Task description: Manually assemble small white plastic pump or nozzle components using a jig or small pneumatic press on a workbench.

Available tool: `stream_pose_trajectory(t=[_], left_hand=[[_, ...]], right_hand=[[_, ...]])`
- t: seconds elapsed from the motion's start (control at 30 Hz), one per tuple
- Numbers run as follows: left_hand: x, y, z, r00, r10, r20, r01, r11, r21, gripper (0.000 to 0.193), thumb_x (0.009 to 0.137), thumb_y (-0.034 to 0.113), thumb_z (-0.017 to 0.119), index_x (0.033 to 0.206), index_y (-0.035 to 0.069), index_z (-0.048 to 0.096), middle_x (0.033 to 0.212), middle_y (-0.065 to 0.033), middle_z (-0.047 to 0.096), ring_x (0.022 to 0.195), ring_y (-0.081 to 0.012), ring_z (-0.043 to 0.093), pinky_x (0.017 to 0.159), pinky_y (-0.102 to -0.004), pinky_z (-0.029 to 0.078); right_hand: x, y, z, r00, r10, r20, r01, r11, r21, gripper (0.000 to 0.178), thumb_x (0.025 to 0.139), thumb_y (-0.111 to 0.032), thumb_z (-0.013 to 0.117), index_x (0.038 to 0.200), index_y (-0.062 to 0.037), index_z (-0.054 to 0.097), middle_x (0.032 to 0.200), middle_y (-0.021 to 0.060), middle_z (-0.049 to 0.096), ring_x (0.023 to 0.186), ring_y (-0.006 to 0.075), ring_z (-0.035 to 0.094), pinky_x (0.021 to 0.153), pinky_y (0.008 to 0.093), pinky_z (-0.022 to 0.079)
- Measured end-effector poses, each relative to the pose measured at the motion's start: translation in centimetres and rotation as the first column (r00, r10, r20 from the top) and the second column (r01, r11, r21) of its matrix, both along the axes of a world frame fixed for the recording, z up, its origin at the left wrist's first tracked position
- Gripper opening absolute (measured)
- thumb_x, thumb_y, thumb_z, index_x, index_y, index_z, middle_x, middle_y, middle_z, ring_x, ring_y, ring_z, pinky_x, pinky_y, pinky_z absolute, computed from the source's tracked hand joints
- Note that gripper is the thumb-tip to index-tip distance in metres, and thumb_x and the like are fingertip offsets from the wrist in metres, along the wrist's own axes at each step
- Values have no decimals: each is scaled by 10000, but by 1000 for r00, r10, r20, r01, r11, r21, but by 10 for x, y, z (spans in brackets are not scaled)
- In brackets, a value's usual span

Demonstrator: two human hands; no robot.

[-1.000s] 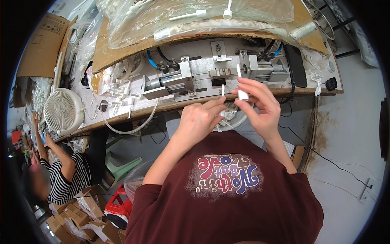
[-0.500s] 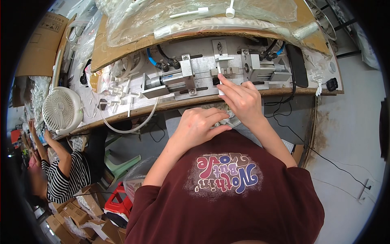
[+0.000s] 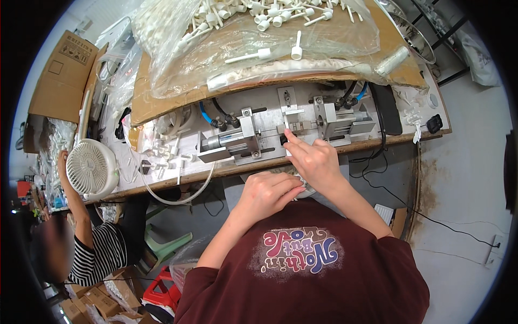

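Right hand: the bare right hand (image 3: pixel 315 162) pinches a slim white plastic rod (image 3: pixel 287 123) between its fingers.
White rod: in the middle of the pale, brown-edged worktop (image 3: pixel 399 138), near its front edge, at a small grey metal block (image 3: pixel 303 126).
Left hand: the bare left hand (image 3: pixel 270 191) curls, palm down, just off the worktop's front edge, beside a heap of small white plastic pieces (image 3: pixel 291 171); whether it grasps one, I cannot tell.
Metal units: a silver clamp unit with a cylinder (image 3: pixel 229 141) stands left of the rod; a similar silver unit (image 3: pixel 342 120) stands right.
Back edge: a brown cardboard sheet (image 3: pixel 178 102) bears cup-ended white sticks (image 3: pixel 278 20) on clear plastic.
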State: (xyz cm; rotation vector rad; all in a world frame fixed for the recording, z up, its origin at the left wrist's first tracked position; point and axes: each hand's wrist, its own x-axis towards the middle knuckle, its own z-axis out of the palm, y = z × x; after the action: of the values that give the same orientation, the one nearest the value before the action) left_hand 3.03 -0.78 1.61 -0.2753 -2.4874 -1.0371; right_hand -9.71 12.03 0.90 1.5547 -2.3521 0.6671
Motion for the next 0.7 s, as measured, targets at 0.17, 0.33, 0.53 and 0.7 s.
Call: stream_pose_trajectory(t=[0.17, 0.33, 0.53, 0.7], left_hand=[[1, 0, 3, 1000, 20, 6, -20, 1000, -7, 100, 777, 149, 779, 835, 84, 730, 803, -13, 718, 613, -183, 654, 556, -290, 494], [4, 0, 5, 999, 35, 9, -35, 999, -14, 87, 782, 146, 779, 828, 89, 732, 796, -10, 717, 604, -171, 649, 551, -283, 487], [8, -5, 8, 998, 63, 13, -62, 997, -48, 74, 784, 122, 778, 817, 80, 727, 800, -14, 719, 620, -169, 659, 551, -278, 486], [10, -8, 6, 998, 65, -19, -65, 998, -26, 87, 783, 83, 772, 854, 65, 724, 829, -46, 731, 665, -188, 686, 570, -276, 500]], right_hand=[[-1, -2, -1, 999, 37, -28, -40, 994, -106, 55, 770, -92, 656, 809, -53, 648, 1145, 88, 714, 474, 174, 515, 527, 269, 426], [-3, 1, -1, 998, 61, -24, -63, 992, -110, 122, 759, -111, 692, 864, -55, 665, 1182, 76, 697, 555, 167, 581, 571, 280, 448], [-14, 12, 21, 956, 270, 118, -265, 963, -55, 279, 741, -218, 771, 957, -72, 674, 1184, 53, 689, 710, 196, 653, 647, 310, 487], [-50, 1, 55, 961, 269, 71, -256, 955, -150, 305, 774, -285, 795, 974, -76, 697, 1071, 63, 721, 721, 188, 653, 620, 294, 487]])
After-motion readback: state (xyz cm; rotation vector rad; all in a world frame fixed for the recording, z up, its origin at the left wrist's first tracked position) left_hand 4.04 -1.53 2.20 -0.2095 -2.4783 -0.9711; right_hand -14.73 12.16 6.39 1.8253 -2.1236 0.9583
